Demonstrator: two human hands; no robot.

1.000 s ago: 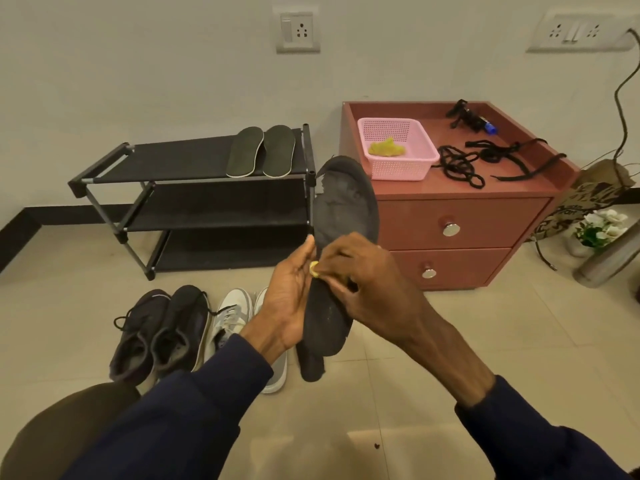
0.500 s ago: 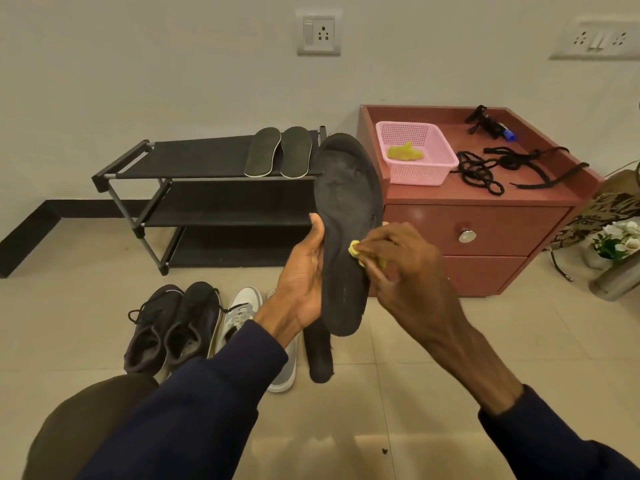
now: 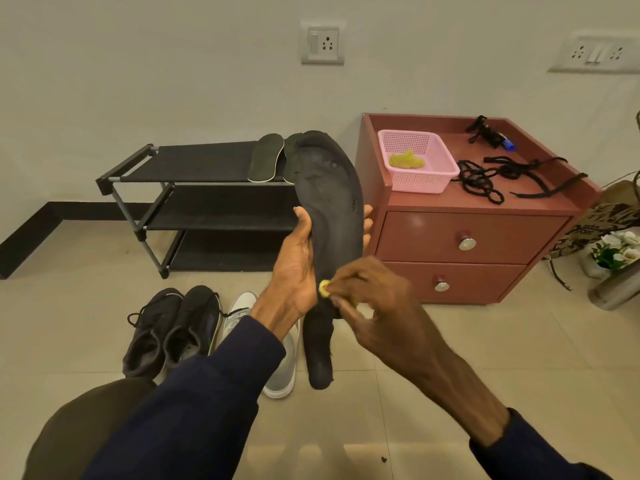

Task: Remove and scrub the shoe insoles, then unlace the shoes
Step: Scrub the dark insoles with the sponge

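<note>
At the centre of the frame the left hand (image 3: 294, 271) is gripping a dark insole (image 3: 329, 195) upright, with the thumb curling over its left edge and the fingers (image 3: 367, 212) showing past its right edge. The right hand (image 3: 381, 306) is pinching a small yellow scrubber (image 3: 324, 290) and pressing it against the insole's lower part, just beside the left palm. Printing on the bag (image 3: 613, 220) at the right edge is too blurred to read.

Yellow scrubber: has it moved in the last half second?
Yes. The yellow scrubber moved down the black insole, from level with the upper drawer to the lower drawer.
</note>
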